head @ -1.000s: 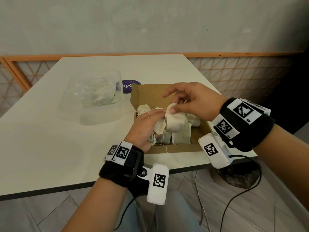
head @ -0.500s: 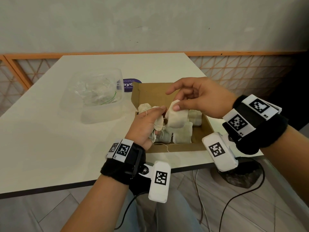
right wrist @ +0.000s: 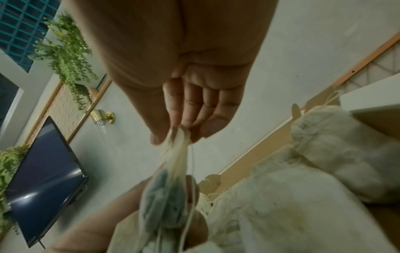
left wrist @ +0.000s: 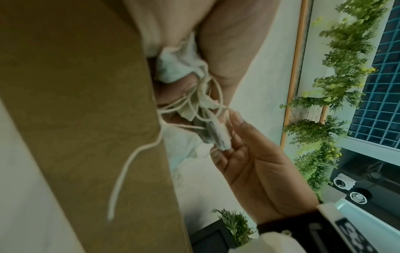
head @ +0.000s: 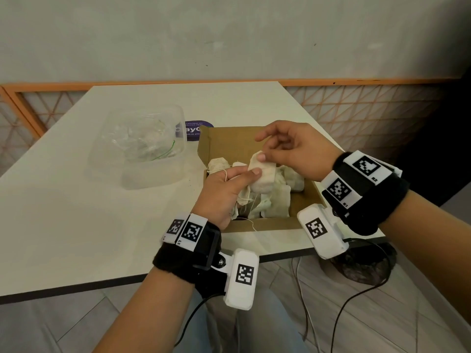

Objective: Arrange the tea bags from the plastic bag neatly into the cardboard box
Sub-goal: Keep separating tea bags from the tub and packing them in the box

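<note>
Over the cardboard box [head: 257, 226], near surface [head: 76, 225] edge: right hand [head: 300, 151] pinches top edge of one tea bag [head: 262, 174]; left hand [head: 224, 192] curls around a clump of bags, strings dangling. More bags lie loose in box. Bags look light, soft, crushable; strings likely snag. Best taken by the flat top seam, not the string.

Pale stringed tea bag [head: 262, 174] raised over open cardboard box [head: 265, 224] holding jumbled bags; crumpled plastic bag [head: 142, 143] left of it
</note>
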Action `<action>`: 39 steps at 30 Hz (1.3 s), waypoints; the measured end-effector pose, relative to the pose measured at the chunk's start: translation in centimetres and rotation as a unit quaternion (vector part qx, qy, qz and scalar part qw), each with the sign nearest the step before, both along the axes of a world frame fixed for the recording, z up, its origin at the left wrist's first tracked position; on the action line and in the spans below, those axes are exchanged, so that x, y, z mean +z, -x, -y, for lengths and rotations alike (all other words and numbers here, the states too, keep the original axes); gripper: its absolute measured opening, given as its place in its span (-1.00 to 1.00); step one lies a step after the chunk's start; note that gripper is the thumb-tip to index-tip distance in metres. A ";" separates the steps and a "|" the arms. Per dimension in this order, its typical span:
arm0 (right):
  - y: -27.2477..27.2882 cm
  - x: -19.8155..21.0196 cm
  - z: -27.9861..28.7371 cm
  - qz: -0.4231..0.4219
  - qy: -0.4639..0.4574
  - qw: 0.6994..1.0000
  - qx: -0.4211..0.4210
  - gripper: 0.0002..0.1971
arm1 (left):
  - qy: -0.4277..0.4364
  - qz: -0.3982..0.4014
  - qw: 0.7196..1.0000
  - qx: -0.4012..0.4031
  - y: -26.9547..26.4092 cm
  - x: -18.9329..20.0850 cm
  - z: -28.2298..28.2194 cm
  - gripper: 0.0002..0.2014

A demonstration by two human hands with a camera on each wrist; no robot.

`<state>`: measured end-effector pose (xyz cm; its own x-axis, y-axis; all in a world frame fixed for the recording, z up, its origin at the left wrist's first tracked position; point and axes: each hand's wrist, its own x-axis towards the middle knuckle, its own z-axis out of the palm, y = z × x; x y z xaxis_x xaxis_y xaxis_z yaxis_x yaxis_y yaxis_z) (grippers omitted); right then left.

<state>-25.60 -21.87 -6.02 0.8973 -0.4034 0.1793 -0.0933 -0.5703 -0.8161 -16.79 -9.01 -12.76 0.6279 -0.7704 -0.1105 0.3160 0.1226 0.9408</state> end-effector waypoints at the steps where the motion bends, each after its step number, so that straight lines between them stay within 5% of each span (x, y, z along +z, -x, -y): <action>1: 0.2 -0.1 0.1 0.003 0.010 1.000 -0.015 -0.79 | -0.004 0.001 1.000 0.006 -0.1 -0.1 0.1 -0.74; 9: 2.3 -2.4 -0.5 -0.265 0.143 0.953 0.043 -0.75 | -0.017 -0.001 1.000 0.017 -0.1 0.0 0.1 -0.70; 14: 1.7 -3.0 -1.2 -0.217 0.150 0.964 0.040 -0.83 | -0.007 -0.044 0.998 0.040 0.0 0.4 -0.1 -0.60; 20: 2.8 1.0 -1.6 -0.120 0.073 0.989 0.046 -0.92 | 0.019 -0.073 0.995 0.070 -0.2 0.4 -0.1 -0.81; 24: 3.1 3.2 -2.0 -0.050 0.016 0.994 0.092 -0.78 | 0.029 -0.078 0.994 0.073 -0.1 0.6 -0.2 -0.82; 27: 2.3 2.7 -1.9 -0.044 -0.006 0.995 0.084 -0.93 | 0.030 -0.067 0.995 0.066 -0.2 0.5 -0.2 -0.88; 39: 0.1 -0.8 1.5 -0.074 0.127 0.977 -0.153 -0.85 | 0.048 -0.076 0.995 0.030 -0.3 0.4 -0.3 -0.90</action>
